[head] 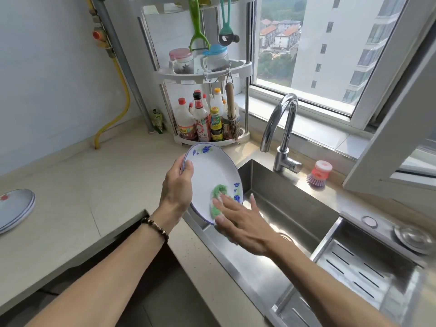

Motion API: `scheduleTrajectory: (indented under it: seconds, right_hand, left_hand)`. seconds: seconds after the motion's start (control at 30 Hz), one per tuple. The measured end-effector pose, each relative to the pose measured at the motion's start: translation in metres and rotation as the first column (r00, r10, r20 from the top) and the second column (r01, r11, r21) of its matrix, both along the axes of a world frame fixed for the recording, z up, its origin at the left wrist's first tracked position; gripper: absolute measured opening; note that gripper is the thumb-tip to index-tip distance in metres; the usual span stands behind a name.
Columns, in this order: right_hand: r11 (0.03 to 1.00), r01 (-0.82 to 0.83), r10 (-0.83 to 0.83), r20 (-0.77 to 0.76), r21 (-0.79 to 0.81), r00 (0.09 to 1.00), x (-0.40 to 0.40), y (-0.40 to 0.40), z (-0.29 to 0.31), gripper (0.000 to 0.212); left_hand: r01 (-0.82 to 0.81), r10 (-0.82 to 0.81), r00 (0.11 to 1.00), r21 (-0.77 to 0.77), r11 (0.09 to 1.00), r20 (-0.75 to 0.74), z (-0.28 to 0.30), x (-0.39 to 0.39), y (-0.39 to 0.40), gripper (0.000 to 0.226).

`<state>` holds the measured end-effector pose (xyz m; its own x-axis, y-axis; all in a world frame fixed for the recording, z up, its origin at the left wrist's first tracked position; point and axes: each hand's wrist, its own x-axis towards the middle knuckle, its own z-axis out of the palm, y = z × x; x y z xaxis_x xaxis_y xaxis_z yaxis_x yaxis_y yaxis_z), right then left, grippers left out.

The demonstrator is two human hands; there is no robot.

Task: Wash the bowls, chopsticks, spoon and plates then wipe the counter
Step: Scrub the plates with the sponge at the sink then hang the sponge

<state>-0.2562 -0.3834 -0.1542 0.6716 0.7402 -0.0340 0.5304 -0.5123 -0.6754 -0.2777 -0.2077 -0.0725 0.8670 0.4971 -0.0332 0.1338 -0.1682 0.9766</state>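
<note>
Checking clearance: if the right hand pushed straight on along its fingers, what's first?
The right hand already presses the green sponge onto the white blue-flowered plate; beyond the plate, probably the left hand, depth unclear.

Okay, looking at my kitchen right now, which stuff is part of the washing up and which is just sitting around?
Part of the job:
plate held by left hand
green sponge pressed by right hand
sink
stacked plates
counter

Just sitting around:
sauce bottles
spice jars
pink dish brush

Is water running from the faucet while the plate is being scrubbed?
No, the faucet spout shows no stream, while the right hand presses a green sponge on the plate.
</note>
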Motion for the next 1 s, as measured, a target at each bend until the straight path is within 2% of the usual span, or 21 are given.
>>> scheduleTrajectory:
  seconds: [0.1, 0.2, 0.33, 0.43, 0.5, 0.6, 0.67, 0.83, 0.87, 0.93, 1.0]
  right_hand:
    - [0.993, 0.093, -0.093, 0.005, -0.075, 0.996, 0.018, -0.004, -0.003, 0.109]
    - [0.989, 0.139, -0.139, -0.003, -0.059, 0.990, 0.021, 0.004, 0.000, 0.113]
    - [0.985, 0.145, -0.139, 0.072, -0.091, 0.988, 0.042, 0.003, 0.013, 0.114]
    - [0.990, 0.068, -0.060, 0.063, -0.127, 0.996, 0.035, -0.007, 0.015, 0.121]
    - [0.996, 0.018, -0.016, 0.021, -0.091, 1.000, 0.015, -0.013, 0.014, 0.123]
    - [0.999, -0.049, 0.050, -0.030, 0.023, 0.998, -0.019, -0.006, 0.017, 0.108]
    - [0.998, -0.043, 0.042, 0.011, 0.050, 0.999, -0.020, -0.003, 0.012, 0.096]
    - [0.986, 0.058, -0.023, 0.217, -0.159, 0.976, 0.011, -0.016, 0.000, 0.105]
    - [0.988, 0.056, -0.024, 0.214, -0.145, 0.977, 0.007, -0.011, 0.004, 0.104]
    - [1.000, 0.005, -0.003, 0.157, -0.018, 0.988, -0.010, 0.002, 0.011, 0.096]
    - [0.999, -0.034, 0.027, 0.181, 0.034, 0.983, -0.014, 0.006, 0.008, 0.092]
  left_hand:
    - [0.035, -0.035, 0.999, -0.004, 0.999, -0.019, -0.004, -0.002, -0.002, 0.032]
    - [0.076, -0.076, 0.997, -0.008, 0.997, -0.019, -0.007, -0.001, -0.006, 0.030]
    - [0.130, -0.135, 0.990, -0.107, 0.986, -0.035, -0.009, -0.005, -0.009, 0.030]
    - [0.049, -0.056, 0.998, -0.163, 0.985, -0.037, -0.013, -0.005, -0.001, 0.031]
    - [-0.046, 0.037, 0.998, -0.195, 0.980, -0.051, -0.014, -0.004, 0.003, 0.032]
    - [-0.116, 0.107, 0.993, -0.216, 0.969, -0.053, -0.017, 0.000, 0.004, 0.031]
    - [-0.101, 0.091, 0.994, -0.207, 0.973, -0.053, -0.017, 0.000, 0.004, 0.031]
    - [-0.002, -0.003, 1.000, -0.160, 0.987, -0.030, -0.016, 0.000, 0.009, 0.028]
    - [-0.026, 0.024, 1.000, -0.162, 0.987, -0.017, -0.016, 0.003, 0.007, 0.028]
    - [-0.084, 0.085, 0.996, -0.181, 0.980, -0.004, -0.014, 0.003, 0.006, 0.028]
    - [-0.047, 0.048, 0.999, -0.178, 0.983, 0.003, -0.008, 0.003, 0.010, 0.029]
